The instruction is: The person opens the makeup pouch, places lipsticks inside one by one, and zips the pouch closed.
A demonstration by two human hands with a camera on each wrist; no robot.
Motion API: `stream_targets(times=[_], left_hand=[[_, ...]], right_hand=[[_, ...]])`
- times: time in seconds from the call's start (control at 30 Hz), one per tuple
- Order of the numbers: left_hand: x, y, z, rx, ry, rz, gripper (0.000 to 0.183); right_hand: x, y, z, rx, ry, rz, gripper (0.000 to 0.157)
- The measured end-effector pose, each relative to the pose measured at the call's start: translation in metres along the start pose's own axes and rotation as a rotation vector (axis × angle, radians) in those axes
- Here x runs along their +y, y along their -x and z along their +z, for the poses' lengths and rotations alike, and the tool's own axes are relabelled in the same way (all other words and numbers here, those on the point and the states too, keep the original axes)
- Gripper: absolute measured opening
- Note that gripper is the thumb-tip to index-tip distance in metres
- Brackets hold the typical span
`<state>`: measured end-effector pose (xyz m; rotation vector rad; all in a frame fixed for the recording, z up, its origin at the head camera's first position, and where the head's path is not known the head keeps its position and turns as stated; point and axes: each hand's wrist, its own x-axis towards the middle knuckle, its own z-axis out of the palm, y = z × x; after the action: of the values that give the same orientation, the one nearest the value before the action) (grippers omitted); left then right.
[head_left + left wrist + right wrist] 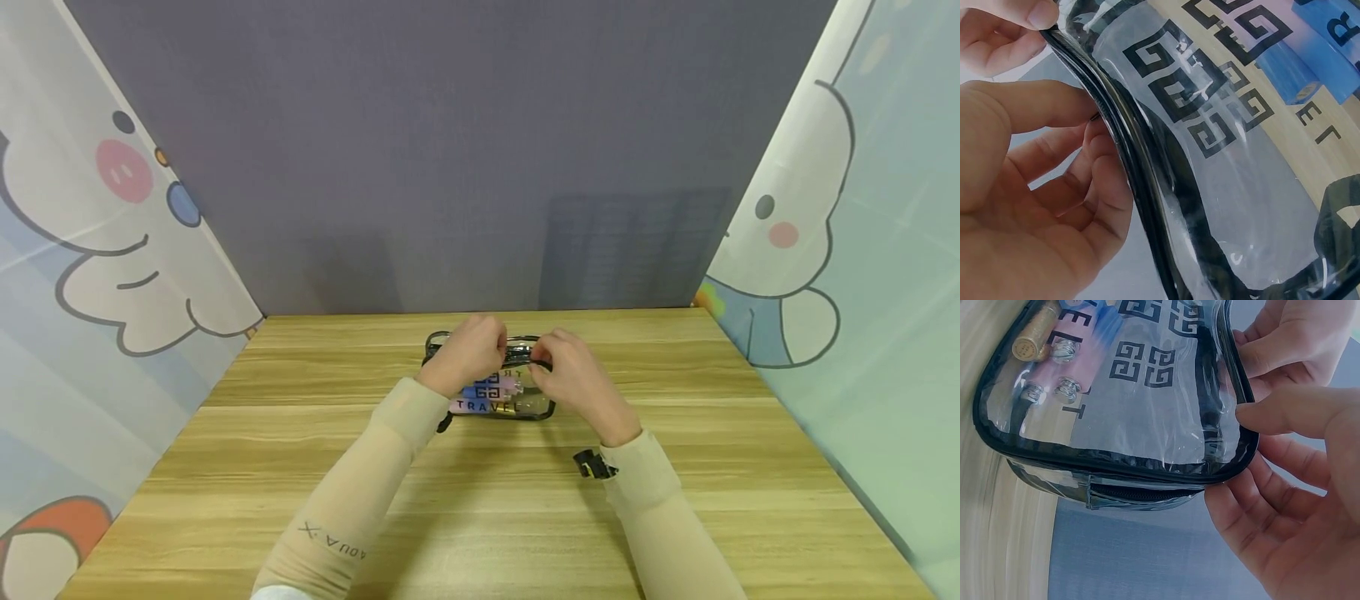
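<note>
A clear pouch (534,405) with black piping and TRAVEL lettering stands on the table between both hands. My left hand (467,357) is at its top edge. In the left wrist view, thumb and forefinger pinch a small dark tab, probably the zipper pull, at the black zipper edge (1141,187). My right hand (576,379) grips the pouch's rim near the right corner, thumb on top and fingers underneath in the right wrist view. Through the plastic show a blue tube (1294,75), a pink item (1079,337) and a gold cylinder (1034,339).
The pouch sits toward the back of a wood-grain table (480,517). A grey panel (465,167) rises behind it, and cartoon-printed curtains (67,292) flank both sides. A black device (592,464) is at the right wrist.
</note>
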<state>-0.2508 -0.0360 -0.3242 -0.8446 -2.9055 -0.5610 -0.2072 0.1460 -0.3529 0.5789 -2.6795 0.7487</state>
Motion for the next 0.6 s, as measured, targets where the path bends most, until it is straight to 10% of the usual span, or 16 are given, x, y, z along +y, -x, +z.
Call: stream_targets(times=[0.6], left_hand=[[-0.0007, 0.0012, -0.0001, -0.056, 0.022, -0.048, 0.015]], right_hand=[[0.0005, -0.0006, 0.0003, 0.004, -0.001, 0.01, 0.007]])
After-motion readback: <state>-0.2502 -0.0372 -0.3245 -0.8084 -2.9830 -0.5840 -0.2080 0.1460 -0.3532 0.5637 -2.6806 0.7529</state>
